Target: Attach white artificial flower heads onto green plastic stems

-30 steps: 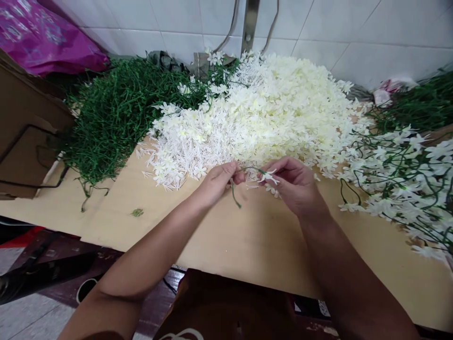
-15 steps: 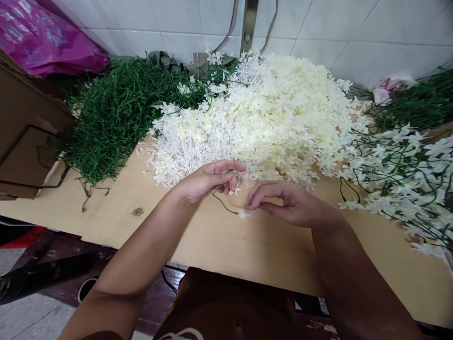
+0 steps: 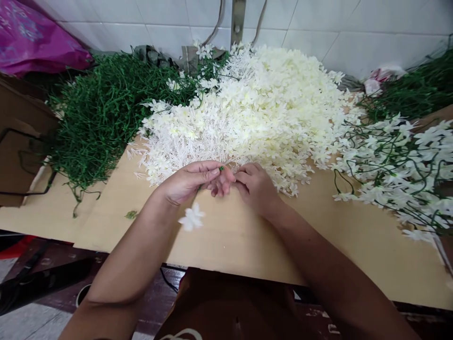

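green stem [image 3: 221,168] tip pinched at fingertips; white flower [image 3: 191,218] on its low end, blurred, over table

Blossom [image 3: 191,218] blurred (stem mostly hidden)

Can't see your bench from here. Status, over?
Left hand pinching green stem, white flower dangling below. Right hand meeting it at flower pile edge. Nothing blocking.
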Demonstrator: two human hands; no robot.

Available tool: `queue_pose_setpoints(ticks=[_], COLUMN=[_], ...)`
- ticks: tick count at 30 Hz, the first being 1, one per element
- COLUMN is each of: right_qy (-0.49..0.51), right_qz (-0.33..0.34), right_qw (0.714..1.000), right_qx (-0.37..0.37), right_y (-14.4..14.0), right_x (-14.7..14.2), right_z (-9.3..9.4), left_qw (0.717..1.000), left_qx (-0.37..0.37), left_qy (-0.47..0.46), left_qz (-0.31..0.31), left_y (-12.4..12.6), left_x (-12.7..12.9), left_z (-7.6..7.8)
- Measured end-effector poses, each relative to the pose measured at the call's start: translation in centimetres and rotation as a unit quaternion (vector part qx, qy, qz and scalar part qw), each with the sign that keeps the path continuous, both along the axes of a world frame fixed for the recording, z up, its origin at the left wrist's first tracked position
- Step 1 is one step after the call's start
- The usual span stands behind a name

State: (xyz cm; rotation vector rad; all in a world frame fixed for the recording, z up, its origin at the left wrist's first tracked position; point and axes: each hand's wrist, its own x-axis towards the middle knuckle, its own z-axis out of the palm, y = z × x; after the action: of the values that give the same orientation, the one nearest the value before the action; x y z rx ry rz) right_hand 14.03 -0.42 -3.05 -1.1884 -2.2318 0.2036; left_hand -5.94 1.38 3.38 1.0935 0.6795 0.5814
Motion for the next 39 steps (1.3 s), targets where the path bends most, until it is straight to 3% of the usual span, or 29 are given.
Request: queue_pose_setpoints(ticks=[3,7,11,15,18,22,27,39], right_qy=[0.028,-0.044,-0.085,0.04,0.168,0.288,0.358,0.493], right_qz=[0.009,0.047,0.007,-0.042,-0.072,-0.064,-0.048,-0.028], right_qw=[0.999,0.997,0.995,0.997,0.983,0.954,0.923,0.81], right_qx=[0.015,0.034,0.042,0.052,0.033,-0.059,-0.132,-0.316], right_y=[-0.3,-1.0,-0.8,-0.1,0.1,-0.1,-0.7,-1.3], right_x=[-0.2,-2.1,-2.4,-0.3,0.9,1.1,0.3,-0.4], right_z=[0.4,0.3,0.2,1.1,1.8,2.0,2.4,3.2], left_qw=[0.999,0.996,0.993,0.978,0.942,0.909,0.94,0.932], left_qx=[0.02,0.065,0.093,0.158,0.263,0.333,0.265,0.27], left_qy=[0.022,0.048,0.073,0.112,0.178,0.249,0.16,0.122], left_qz=[0.033,0.034,0.003,-0.078,-0.112,0.009,0.143,0.21], left_y=[0.1,0.2,0.1,0.2,0.1,-0.1,-0.5,-0.9], left_x=[0.3,0.0,-0.5,0.2,1.2,2.2,2.9,3.9], left_z=[0.0,0.3,0.5,-0.3,-1.3,-2.2,-2.4,-2.9])
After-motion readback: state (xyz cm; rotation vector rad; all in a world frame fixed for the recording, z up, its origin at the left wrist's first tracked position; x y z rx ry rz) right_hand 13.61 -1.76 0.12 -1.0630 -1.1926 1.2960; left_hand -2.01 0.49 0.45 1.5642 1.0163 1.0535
